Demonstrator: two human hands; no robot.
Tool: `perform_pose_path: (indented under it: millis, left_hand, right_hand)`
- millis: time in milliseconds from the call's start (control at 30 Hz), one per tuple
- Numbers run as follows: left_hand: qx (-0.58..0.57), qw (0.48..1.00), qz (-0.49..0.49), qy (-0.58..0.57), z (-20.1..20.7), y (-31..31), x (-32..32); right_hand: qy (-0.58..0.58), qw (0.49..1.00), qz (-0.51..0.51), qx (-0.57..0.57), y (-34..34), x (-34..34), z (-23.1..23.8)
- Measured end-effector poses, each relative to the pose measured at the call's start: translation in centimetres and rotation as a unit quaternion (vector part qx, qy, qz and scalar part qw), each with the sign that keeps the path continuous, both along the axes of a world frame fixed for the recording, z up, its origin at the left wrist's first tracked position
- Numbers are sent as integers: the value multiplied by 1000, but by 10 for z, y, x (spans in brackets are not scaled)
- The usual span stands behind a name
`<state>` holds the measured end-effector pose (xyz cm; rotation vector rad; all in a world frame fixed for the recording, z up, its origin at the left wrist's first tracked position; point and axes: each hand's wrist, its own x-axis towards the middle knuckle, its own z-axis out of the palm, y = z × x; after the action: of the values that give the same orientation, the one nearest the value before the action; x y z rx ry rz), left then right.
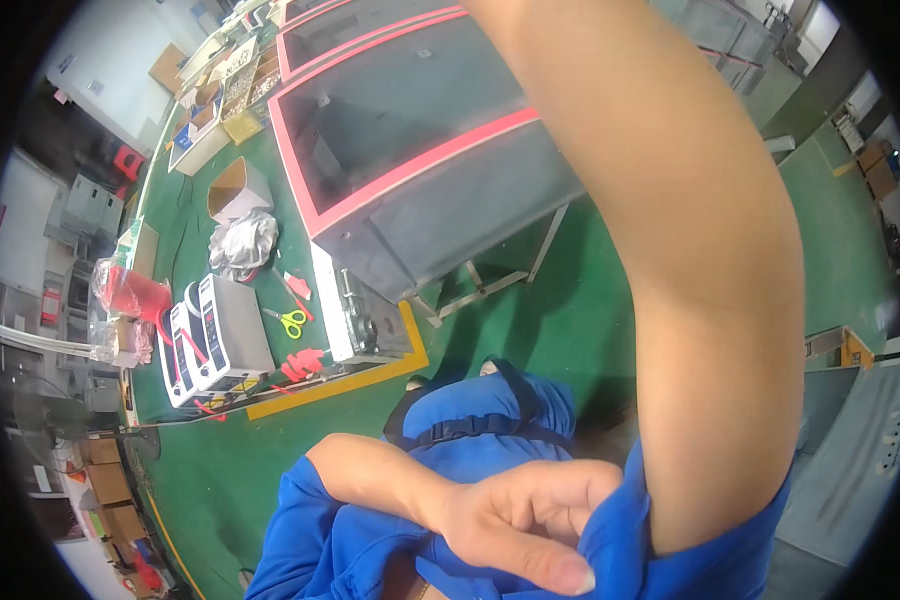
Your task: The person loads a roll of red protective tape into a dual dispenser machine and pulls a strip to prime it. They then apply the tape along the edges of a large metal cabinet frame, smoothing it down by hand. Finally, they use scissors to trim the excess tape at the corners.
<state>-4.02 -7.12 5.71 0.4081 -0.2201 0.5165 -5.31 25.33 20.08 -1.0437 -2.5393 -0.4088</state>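
My left hand (525,515) is bent across my chest, its fingers curled against the cuff of my blue right sleeve (705,555). The thumb lies in front, and the fingertips go out of sight at the cloth. Raised high, my bare right forearm (670,190) crosses the right half of the view and leaves at the top edge. The right hand is outside the picture. Below, a dark buckled strap (460,430) runs across my blue clothing.
Ahead stands a grey metal cabinet frame (450,200) with red-pink edges. On the green workbench (240,320) at left are a white device (225,335), yellow-green scissors (292,322), red gloves (302,365), a crumpled grey bag (243,243) and an open carton (238,190). A vise-like clamp (360,320) sits at its edge.
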Motion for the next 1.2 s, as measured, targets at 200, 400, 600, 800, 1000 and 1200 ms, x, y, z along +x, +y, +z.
perform_pose_path:
  millis: [200,400,600,800,1000,1200]
  left_hand:
    - [91,981,72,-153,-20,-3,18]
    - [-38,990,94,-96,-3,-21,9]
    - [-23,993,66,-98,-7,-21,8]
    - [-10,993,65,-97,-9,-21,5]
    - [-4,994,59,-95,-12,-17,2]
    - [2,994,60,-90,-12,-18,-1]
  right_hand:
    - [4,999,-6,-52,-14,15,-33]
    - [-25,997,-14,-73,-9,10,-44]
    - [-39,995,-18,-87,-2,4,-47]
    - [-48,994,-16,-92,-2,-2,-47]
    - [-51,994,-16,-94,1,-5,-45]
    - [-49,994,-12,-98,1,-10,-45]
